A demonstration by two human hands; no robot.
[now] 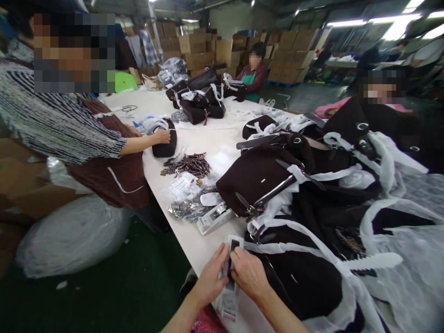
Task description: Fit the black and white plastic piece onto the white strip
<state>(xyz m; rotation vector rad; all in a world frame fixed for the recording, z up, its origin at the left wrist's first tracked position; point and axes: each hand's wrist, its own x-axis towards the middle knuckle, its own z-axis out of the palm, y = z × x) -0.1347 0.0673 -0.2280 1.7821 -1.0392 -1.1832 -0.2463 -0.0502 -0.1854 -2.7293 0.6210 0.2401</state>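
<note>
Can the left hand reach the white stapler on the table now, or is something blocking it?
Probably yes: the stapler lies uncovered just beyond the left hand, though both hands now pinch a small packet.

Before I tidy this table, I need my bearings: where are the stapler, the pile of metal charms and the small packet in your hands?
stapler (214,218): head view, on its white body.
pile of metal charms (189,164): head view, middle of the heap.
small packet (231,270): head view, on the dark strip between both hands.

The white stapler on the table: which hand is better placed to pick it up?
Probably the left hand. The white stapler lies up and slightly left of both hands, on that hand's side. The right hand would have to cross over. Both hands hold the small packet.
</note>
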